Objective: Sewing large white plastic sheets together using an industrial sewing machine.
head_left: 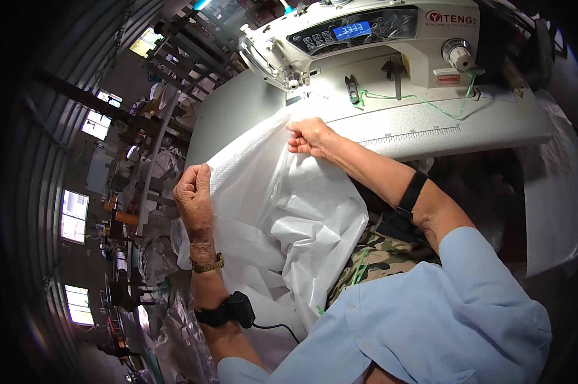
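A large sheet of white woven plastic fabric hangs from the sewing table's front edge over my lap, its upper edge folded into a band. My left hand pinches the band's left end between thumb and fingers. Nearer the machine, my right hand is closed on the same edge. Between the hands the edge is stretched slantwise, its far end reaching the lit needle area of the white sewing machine. Whether the presser foot is down on the fabric I cannot make out in the glare.
Thread snips stand on the machine bed, with green thread trailing beside them. A ruler scale runs along the table's front. White sheeting hangs at the right. Cluttered shelves line the left. A cable hangs from my left forearm band.
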`<action>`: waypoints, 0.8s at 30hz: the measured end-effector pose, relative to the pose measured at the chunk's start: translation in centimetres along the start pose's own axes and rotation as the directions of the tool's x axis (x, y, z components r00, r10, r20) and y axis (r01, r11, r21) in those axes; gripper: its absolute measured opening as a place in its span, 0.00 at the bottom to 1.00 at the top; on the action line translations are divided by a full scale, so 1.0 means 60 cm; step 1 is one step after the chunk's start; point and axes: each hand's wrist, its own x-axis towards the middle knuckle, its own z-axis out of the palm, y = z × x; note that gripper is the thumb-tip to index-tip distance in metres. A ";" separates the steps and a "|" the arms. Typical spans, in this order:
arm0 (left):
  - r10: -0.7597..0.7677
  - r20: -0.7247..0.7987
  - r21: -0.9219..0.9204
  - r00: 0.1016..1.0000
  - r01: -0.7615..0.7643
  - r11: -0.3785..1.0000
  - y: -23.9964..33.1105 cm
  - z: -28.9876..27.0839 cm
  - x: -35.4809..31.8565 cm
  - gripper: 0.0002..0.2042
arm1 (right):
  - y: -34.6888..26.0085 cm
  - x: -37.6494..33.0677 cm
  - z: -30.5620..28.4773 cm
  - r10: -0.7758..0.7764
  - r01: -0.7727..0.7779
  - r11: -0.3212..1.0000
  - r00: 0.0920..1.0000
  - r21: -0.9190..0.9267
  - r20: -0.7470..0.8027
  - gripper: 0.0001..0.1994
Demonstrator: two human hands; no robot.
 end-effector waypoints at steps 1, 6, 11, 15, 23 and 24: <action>0.022 0.007 0.011 1.000 -0.022 1.000 0.001 0.001 0.000 0.13 | 0.011 -0.006 -0.005 -0.042 0.038 0.999 0.993 0.034 0.106 0.07; 0.074 0.046 0.022 0.996 -0.075 0.997 0.008 0.003 -0.033 0.11 | 0.089 -0.120 -0.031 -0.200 0.261 0.960 0.890 -0.100 0.410 0.12; 0.216 0.339 0.112 0.916 -0.268 0.957 0.045 0.049 -0.137 0.04 | 0.113 -0.287 -0.065 -0.105 0.268 0.939 0.820 -0.215 0.563 0.10; 0.221 0.485 0.106 0.846 -0.308 0.945 0.047 0.115 -0.212 0.04 | 0.105 -0.338 -0.073 -0.097 0.253 0.953 0.777 -0.167 0.622 0.12; -0.074 0.493 -0.146 0.867 0.166 0.975 0.011 0.149 -0.257 0.03 | 0.119 -0.328 -0.084 0.030 0.645 0.034 0.763 -0.763 0.646 0.15; -0.129 0.503 -0.217 0.855 0.269 0.938 0.008 0.151 -0.263 0.04 | 0.120 -0.333 -0.082 0.032 0.645 0.041 0.763 -0.764 0.646 0.15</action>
